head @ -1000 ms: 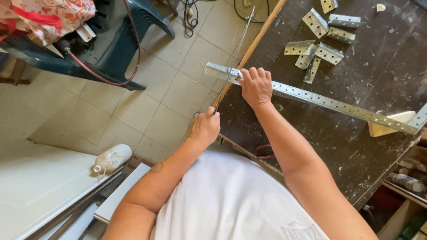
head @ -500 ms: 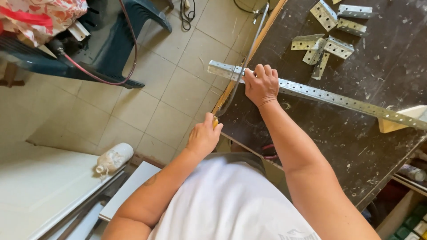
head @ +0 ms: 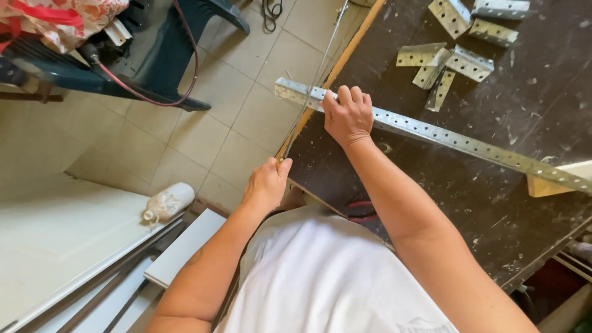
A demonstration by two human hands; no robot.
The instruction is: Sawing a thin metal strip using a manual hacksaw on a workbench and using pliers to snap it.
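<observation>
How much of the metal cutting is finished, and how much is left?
Done: several short metal pieces lie together on the dark table. In hand: the right hand holds down the long holed strip, and the left hand grips a thin saw crossing it by the table edge. Left: most of that strip is still one long piece.

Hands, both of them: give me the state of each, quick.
Left hand: closed around a thin saw handle at the table edge.
Right hand: pressed down on the perforated metal strip, fingers curled over it.
</observation>
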